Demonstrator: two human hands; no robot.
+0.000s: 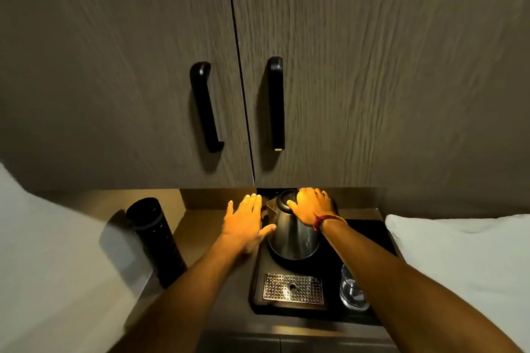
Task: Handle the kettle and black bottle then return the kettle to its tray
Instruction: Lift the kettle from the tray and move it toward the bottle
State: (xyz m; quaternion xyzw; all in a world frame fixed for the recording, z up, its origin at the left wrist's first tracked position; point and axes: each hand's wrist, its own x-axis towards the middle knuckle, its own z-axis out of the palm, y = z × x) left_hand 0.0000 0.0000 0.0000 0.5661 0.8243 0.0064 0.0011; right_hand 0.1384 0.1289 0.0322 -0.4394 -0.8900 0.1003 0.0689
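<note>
A steel kettle [294, 235] stands upright on its round base at the back of a black tray [258, 275]. My right hand [311, 205] lies over the kettle's top and handle side, fingers curled around it. My left hand [246, 223] is flat and spread beside the kettle's left flank, its thumb touching or nearly touching the steel. A tall black bottle [156, 238] stands upright on the counter to the left, apart from both hands.
A perforated metal drip grate [292, 288] sits in the tray's front. A clear glass [352, 291] stands at the tray's front right, under my right forearm. Closed cabinet doors with black handles [205, 106] hang close above. White bedding lies left and right.
</note>
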